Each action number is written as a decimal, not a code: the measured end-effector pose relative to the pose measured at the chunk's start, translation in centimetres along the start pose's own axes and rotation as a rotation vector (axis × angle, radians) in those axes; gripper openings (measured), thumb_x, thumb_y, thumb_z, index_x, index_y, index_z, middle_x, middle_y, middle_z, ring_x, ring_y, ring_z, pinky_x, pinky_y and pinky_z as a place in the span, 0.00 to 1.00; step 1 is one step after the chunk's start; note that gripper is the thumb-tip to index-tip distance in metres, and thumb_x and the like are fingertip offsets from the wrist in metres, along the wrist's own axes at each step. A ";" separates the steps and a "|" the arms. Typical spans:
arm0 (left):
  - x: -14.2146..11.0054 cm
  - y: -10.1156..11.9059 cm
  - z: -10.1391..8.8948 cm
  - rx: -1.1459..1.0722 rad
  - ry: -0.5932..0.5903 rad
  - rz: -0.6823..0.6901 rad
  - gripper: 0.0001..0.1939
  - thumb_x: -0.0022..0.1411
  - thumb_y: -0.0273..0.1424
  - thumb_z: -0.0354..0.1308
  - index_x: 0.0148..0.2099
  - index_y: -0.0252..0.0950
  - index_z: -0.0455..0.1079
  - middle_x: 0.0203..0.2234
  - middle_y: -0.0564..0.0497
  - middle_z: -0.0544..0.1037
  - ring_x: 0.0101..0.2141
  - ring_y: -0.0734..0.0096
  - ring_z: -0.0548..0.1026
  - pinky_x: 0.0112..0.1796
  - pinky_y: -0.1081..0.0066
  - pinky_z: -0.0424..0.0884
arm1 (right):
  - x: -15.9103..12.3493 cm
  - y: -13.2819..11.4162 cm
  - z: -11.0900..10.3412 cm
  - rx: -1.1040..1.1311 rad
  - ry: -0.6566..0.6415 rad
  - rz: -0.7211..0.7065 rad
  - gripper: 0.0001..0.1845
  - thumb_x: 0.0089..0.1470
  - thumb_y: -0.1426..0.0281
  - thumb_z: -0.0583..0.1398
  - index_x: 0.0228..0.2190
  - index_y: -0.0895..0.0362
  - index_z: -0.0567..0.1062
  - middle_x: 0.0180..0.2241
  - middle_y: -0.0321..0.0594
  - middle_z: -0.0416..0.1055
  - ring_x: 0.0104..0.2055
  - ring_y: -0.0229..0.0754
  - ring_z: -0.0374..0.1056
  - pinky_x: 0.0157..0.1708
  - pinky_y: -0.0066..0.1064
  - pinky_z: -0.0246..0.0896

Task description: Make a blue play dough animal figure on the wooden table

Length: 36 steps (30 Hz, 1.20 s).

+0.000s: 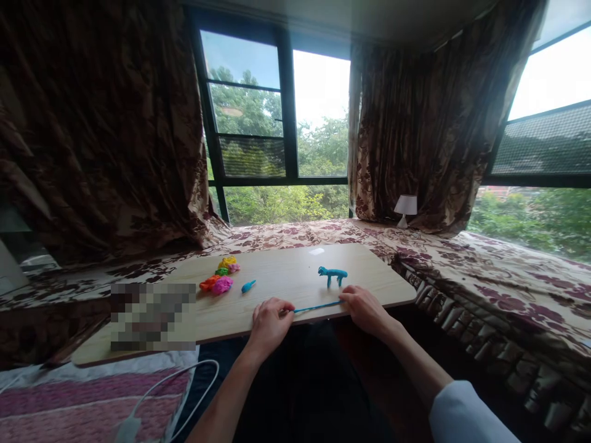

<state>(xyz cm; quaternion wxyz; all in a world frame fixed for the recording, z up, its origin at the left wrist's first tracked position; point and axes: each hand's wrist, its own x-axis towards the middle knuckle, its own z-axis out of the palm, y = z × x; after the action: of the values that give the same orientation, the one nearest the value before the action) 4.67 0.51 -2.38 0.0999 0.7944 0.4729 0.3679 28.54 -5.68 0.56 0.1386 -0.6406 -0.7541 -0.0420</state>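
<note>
A thin blue twisted strand [317, 306] runs straight between my hands near the table's front edge. My left hand [270, 323] pinches its left end, and my right hand [365, 309] has its fingers closed on the right end. Just beyond my right hand stands a blue four-legged animal figure [333, 272] with a curled shape at its left end. A small blue lump with a thin tip [248, 286] lies beyond my left hand. Farther left sit soft-looking clumps: yellow [228, 262], green [222, 271], orange [209, 283] and magenta [222, 285].
The light wooden table [286, 271] has rounded corners. A blurred-out patch [153, 317] covers its left end. A white cable [203, 363] loops over a pink quilt [101, 394] at lower left. Behind are a flowered window seat [305, 231] and a small white lamp [406, 206].
</note>
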 end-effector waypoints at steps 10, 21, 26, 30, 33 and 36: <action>-0.3 -0.5 -0.3 0.021 0.004 0.045 0.08 0.53 0.29 0.53 0.32 0.41 0.73 0.31 0.52 0.75 0.38 0.67 0.71 0.46 0.64 0.59 | -1.4 -3.3 4.1 0.004 0.063 -0.085 0.30 0.57 0.58 0.48 0.58 0.58 0.55 0.60 0.44 0.51 0.62 0.45 0.44 0.59 0.42 0.32; -0.7 -0.6 -0.3 0.040 0.025 0.069 0.08 0.54 0.29 0.53 0.33 0.41 0.74 0.31 0.52 0.74 0.38 0.67 0.70 0.46 0.65 0.59 | -0.3 -7.0 5.2 0.027 0.117 -0.213 0.30 0.58 0.58 0.47 0.58 0.57 0.53 0.60 0.44 0.51 0.62 0.43 0.43 0.59 0.42 0.30; -0.8 -0.5 -0.3 0.041 0.028 0.080 0.08 0.54 0.29 0.53 0.33 0.41 0.74 0.31 0.52 0.74 0.39 0.67 0.70 0.46 0.64 0.59 | -0.3 -7.0 5.1 0.023 0.107 -0.213 0.32 0.56 0.57 0.50 0.58 0.56 0.53 0.60 0.45 0.50 0.62 0.45 0.43 0.59 0.43 0.28; -0.8 -0.6 -0.3 0.047 0.036 0.076 0.08 0.54 0.29 0.53 0.33 0.40 0.74 0.30 0.51 0.74 0.38 0.66 0.70 0.45 0.64 0.59 | 0.1 -7.2 4.9 0.015 0.088 -0.190 0.30 0.56 0.57 0.50 0.58 0.55 0.55 0.60 0.45 0.51 0.61 0.47 0.45 0.59 0.45 0.29; -0.9 -0.6 -0.3 0.050 0.040 0.074 0.08 0.54 0.30 0.53 0.32 0.40 0.74 0.30 0.51 0.74 0.38 0.66 0.70 0.45 0.64 0.60 | -0.2 -7.4 5.2 0.005 0.112 -0.204 0.31 0.56 0.58 0.51 0.58 0.58 0.54 0.60 0.47 0.51 0.62 0.47 0.45 0.59 0.44 0.28; -0.9 -0.5 -0.2 0.050 0.048 0.071 0.08 0.54 0.29 0.53 0.34 0.40 0.73 0.31 0.51 0.74 0.39 0.66 0.70 0.46 0.64 0.60 | -0.3 -7.7 5.4 -0.007 0.124 -0.208 0.34 0.54 0.58 0.52 0.58 0.60 0.53 0.60 0.49 0.50 0.62 0.48 0.44 0.59 0.44 0.28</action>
<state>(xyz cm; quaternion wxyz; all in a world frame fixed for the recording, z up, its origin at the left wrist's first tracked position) 3.93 0.03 -2.97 0.0551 0.8039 0.4557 0.3782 20.25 -6.01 -3.80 0.1779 -0.5555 -0.8063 -0.0983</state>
